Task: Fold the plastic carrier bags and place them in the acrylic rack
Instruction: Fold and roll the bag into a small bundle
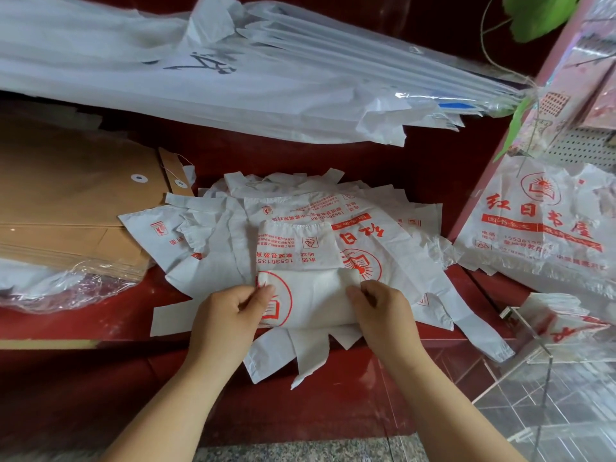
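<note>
Bags [566, 320] sit in acrylic rack [535, 336] (left hand [230, 311], right hand [380, 308] pinch half-folded bag [316, 295]).

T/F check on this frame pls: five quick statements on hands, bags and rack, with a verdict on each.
1. The left hand and the right hand both have a grip on the same bag. True.
2. The rack holds nothing. False: folded bags already sit in it.
3. Brown envelopes lie to the left of the bag pile. True.
4. The bags carry blue lettering. False: the print is red.
5. The bag in hand is held up over the rack. False: it lies on the bag pile, left of the rack.
</note>
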### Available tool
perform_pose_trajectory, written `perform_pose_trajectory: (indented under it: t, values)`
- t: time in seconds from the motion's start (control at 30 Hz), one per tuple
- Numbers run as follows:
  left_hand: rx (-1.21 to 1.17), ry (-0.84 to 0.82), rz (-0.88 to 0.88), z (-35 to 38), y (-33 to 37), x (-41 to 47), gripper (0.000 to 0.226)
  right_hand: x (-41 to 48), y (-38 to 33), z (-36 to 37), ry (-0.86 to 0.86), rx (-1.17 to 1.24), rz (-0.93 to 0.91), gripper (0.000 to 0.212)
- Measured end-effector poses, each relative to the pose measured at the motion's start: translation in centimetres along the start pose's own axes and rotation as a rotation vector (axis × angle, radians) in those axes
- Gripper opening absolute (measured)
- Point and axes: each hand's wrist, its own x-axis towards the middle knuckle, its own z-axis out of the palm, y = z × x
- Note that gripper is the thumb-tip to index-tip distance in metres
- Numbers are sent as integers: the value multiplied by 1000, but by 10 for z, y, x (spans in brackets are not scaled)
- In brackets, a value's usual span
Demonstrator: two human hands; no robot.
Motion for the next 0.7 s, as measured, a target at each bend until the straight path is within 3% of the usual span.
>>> perform_pose_trajectory:
  t: [0.13,0.27,0.43,0.53,0.63,0.7]
  values:
    - [67,107,-18,7,-4,4,16,5,-8,9,26,-239,43,38]
    - [290,194,16,6,-1,5,18,9,-10,14,75,-407,22,27]
    - [519,112,14,0,6,6,14,10,-13,18,113,-459,48,23]
    - [455,160,303,0,-7,10,26,10,-12,18,123,-421,69,26]
    - [401,-58,513,1,-15,6,44,10,-14,16,115,-391,58,27]
    - [474,-163,521,0,-15,2,55,9,-14,13,99,-359,51,28]
